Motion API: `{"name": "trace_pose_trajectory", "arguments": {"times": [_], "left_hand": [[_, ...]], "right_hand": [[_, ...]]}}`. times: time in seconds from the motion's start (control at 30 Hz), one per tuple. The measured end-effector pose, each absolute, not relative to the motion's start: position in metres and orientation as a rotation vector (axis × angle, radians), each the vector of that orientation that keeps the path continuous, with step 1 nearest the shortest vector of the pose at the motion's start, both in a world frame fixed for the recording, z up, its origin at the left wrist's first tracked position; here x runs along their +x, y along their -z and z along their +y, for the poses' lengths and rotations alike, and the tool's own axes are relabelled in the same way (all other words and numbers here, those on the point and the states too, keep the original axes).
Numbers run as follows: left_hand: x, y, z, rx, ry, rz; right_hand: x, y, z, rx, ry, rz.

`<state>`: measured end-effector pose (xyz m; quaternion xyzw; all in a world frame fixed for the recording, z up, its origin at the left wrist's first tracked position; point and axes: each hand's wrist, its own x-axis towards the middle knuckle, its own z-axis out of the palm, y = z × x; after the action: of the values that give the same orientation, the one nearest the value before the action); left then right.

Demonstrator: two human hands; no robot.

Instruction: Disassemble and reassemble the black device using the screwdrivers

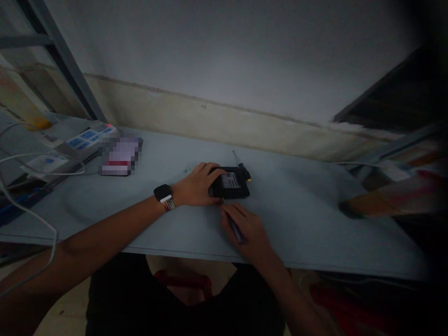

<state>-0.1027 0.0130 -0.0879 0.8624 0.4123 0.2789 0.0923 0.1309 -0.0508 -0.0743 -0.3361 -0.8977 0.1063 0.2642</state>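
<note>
A flat black box-shaped device [238, 184] with a pale printed label lies on the table in front of me. My left hand [200, 184], with a dark watch on its wrist, is closed over the device's left end and holds it against the table. In my right hand [250, 228] is a screwdriver [237, 231] with a dark handle. Its thin metal shaft points up and left, and the tip meets the near edge of the device. Just behind the device's right corner lies a second screwdriver [245, 171], black with a yellow end.
A phone [121, 156] lies to the left, beside a white power strip [93, 137] with blue sockets. White cables [45, 224] loop across the left side. A blurred colourful package [388, 198] is at the right. The wall [210, 114] borders the table [168, 149] at the back.
</note>
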Motion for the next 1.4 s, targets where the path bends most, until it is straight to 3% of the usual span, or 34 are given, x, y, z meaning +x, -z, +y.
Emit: {"name": "trace_pose_trajectory", "arguments": {"times": [0.4, 1.4], "left_hand": [[-0.1074, 0.0903, 0.0176, 2.607, -0.826, 1.152], [-0.1061, 0.0849, 0.0168, 2.559, -0.85, 1.216]], "right_hand": [[0.1272, 0.0754, -0.0542, -1.179, -0.257, -2.243], [0.1354, 0.0791, -0.0541, -1.184, -0.281, -2.141]]}}
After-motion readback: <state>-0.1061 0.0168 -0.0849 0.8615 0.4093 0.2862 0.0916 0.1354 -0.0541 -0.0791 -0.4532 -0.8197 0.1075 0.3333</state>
